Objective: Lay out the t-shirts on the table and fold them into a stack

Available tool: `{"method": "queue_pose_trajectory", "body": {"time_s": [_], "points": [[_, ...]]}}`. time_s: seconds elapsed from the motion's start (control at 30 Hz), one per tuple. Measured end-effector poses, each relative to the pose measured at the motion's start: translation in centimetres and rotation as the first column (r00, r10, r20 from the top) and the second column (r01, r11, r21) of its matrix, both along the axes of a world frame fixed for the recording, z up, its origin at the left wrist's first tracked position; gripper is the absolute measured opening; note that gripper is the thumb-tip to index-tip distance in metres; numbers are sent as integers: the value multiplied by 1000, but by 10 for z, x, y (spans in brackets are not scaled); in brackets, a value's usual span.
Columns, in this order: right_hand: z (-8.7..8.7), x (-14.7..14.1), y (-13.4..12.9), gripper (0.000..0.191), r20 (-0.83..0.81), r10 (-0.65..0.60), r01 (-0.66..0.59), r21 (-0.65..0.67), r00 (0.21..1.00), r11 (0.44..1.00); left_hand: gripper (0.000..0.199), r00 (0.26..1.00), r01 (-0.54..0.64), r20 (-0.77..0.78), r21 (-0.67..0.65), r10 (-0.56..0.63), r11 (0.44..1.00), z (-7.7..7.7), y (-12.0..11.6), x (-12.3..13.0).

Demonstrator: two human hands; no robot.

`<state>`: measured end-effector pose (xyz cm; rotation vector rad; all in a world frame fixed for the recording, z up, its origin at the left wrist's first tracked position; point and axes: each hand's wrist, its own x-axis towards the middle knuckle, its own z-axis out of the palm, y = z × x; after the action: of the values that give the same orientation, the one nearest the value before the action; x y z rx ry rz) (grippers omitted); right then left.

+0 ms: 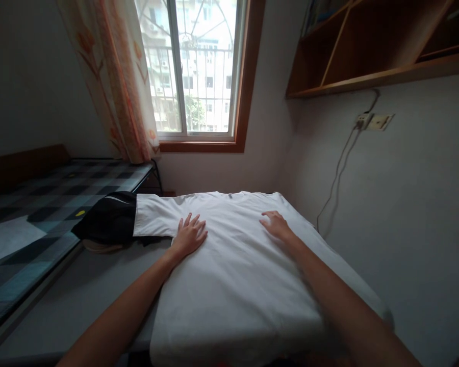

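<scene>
A white T-shirt [229, 275] lies spread out in front of me, its collar at the far side and one sleeve stretched to the left. Light creases run across its chest. My left hand [191, 235] rests on the shirt near the base of that sleeve, fingers spread. On the shirt's right half is my right hand [276, 224], its fingers apart and slightly bent; nothing shows in them. Whether it presses on the cloth or hovers just over it, I cannot tell. The sleeve's end overlaps a black cloth item [110, 219].
Under the shirt is a grey tabletop [80, 295]. To the left stands a bed with a checked cover [53, 188] and a white paper [11, 237]. A wall with a hanging cable [334, 178] borders the right side, below a wooden shelf [367, 76].
</scene>
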<state>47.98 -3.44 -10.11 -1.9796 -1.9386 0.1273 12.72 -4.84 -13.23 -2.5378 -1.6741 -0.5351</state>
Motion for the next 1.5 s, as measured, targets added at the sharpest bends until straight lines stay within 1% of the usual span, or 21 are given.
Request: {"method": "queue_pose_trajectory", "body": {"time_s": [0.1, 0.17, 0.23, 0.37, 0.5, 0.6, 0.67, 0.73, 0.83, 0.93, 1.0, 1.03, 1.07, 1.1, 1.13, 1.2, 1.27, 1.33, 1.37, 1.43, 1.5], "points": [[-6, -29, 27, 44, 44, 36, -34, -43, 998, 998, 48, 999, 41, -2, -64, -41, 997, 0, -1, 0], [-11, -43, 39, 45, 92, 67, -64, -30, 994, 997, 50, 999, 46, -8, -87, -47, 995, 0, -2, 1], [-18, -52, 44, 44, 137, 53, -55, 10, 989, 998, 50, 999, 37, -14, -92, -38, 995, 2, -3, 2], [-32, -56, 47, 43, 161, -27, 17, 61, 987, 998, 48, 1000, 17, -21, -90, -19, 996, 4, -4, 5], [-37, -52, 46, 46, 169, 0, -9, 52, 986, 999, 47, 1000, 22, 2, -77, -22, 997, 4, -4, 6], [-38, -51, 45, 46, 174, 8, -19, 62, 985, 998, 51, 997, 17, 78, -65, -12, 998, 3, -1, 4], [-38, -52, 44, 45, 174, 3, -16, 72, 985, 997, 54, 987, -27, 156, -35, 32, 999, 6, 4, -1], [-38, -53, 43, 44, 166, 0, -13, 78, 986, 997, 52, 968, -117, 225, 21, 109, 993, 13, 11, -11], [-37, -53, 42, 44, 148, 14, -25, 72, 989, 997, 49, 932, -300, 253, 131, 261, 945, 36, 22, -41], [-35, -53, 40, 44, 134, 31, -40, 65, 990, 997, 59, 875, -481, 169, 195, 454, 855, 67, 31, -91], [-35, -53, 39, 43, 127, 34, -44, 71, 991, 997, 64, 831, -554, 31, 136, 555, 821, 85, 35, -130], [-35, -53, 38, 43, 123, 34, -43, 74, 992, 996, 68, 820, -564, -80, 54, 566, 824, 93, 36, -148], [-36, -53, 38, 43, 120, 33, -42, 77, 992, 996, 71, 800, -587, -178, -36, 573, 809, 98, 37, -164], [-36, -53, 38, 42, 116, 32, -42, 79, 993, 996, 73, 776, -617, -248, -110, 580, 779, 103, 38, -177], [-36, -52, 39, 42, 112, 34, -43, 80, 993, 996, 72, 761, -634, -289, -142, 581, 760, 105, 38, -188], [-36, -52, 39, 41, 100, 41, -50, 86, 994, 995, 60, 741, -648, -331, -122, 585, 752, 106, 37, -199], [-37, -51, 40, 40, 84, 47, -55, 96, 995, 994, 43, 736, -630, -346, -36, 582, 776, 105, 35, -201], [-37, -50, 40, 40, 74, 49, -57, 104, 996, 993, 34, 741, -613, -330, 24, 585, 790, 106, 34, -199], [-37, -49, 40, 40, 71, 50, -58, 106, 996, 993, 33, 738, -630, -290, 29, 610, 776, 108, 34, -198], [-37, -49, 39, 39, 70, 49, -57, 110, 996, 992, 33, 698, -711, -105, 26, 709, 703, 118, 37, -200], [-37, -49, 38, 39, 67, 45, -53, 118, 997, 992, 38, 624, -778, 160, 39, 765, 626, 139, 45, -207]]}}
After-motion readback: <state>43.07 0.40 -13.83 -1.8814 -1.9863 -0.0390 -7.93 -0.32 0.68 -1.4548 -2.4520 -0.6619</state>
